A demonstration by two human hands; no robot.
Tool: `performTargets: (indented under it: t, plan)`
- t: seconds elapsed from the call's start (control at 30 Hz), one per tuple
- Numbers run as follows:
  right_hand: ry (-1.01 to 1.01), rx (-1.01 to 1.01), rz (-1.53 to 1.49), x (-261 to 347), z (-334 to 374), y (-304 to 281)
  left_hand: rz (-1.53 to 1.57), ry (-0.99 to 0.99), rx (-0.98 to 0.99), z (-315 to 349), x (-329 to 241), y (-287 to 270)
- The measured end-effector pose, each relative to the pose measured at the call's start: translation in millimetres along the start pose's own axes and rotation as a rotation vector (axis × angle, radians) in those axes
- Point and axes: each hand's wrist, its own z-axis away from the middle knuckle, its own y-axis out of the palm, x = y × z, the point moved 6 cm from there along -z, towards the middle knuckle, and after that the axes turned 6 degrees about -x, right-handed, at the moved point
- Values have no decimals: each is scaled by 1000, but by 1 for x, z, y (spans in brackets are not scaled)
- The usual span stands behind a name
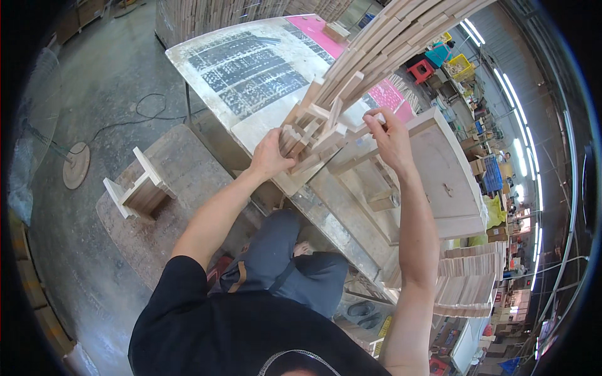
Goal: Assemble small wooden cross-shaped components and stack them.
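My left hand (pixel 273 156) wraps round the near ends of several short wooden strips (pixel 293 139) at the table's edge. Next to them, more pale wooden pieces (pixel 325 128) cross one another at angles. My right hand (pixel 393 141) is raised to the right of these, thumb and fingers pinched on a small wooden piece (pixel 379 118), of which only a pale end shows. Beneath my right hand stands an open wooden box (pixel 357 203) with a few loose blocks (pixel 382 199) inside.
A tall stack of long wooden strips (pixel 389 44) rises beyond my hands. The worktable (pixel 244 135) has dark printed patches. At the left, a small wooden assembly (pixel 145 188) sits on a low board (pixel 125 235). Stacked slats (pixel 467 285) stand at the right. A cable (pixel 113 125) crosses the floor.
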Motion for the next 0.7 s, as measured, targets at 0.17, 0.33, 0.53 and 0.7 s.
performTargets:
  t: [0.17, 0.33, 0.53, 0.7]
  plan:
    - [92, 98, -88, -14, -14, 0, 5, -49, 43, 0, -1, 0]
    - [-4, 144, -64, -18, -23, 18, 17, -10, 2, -1, 2, 0]
    - [118, 175, -132, -39, -10, 37, 22, -10, 4, -1, 0, -2]
    - [120, 122, -195, -40, -5, 38, 28, -20, -18, 1, 10, 0]
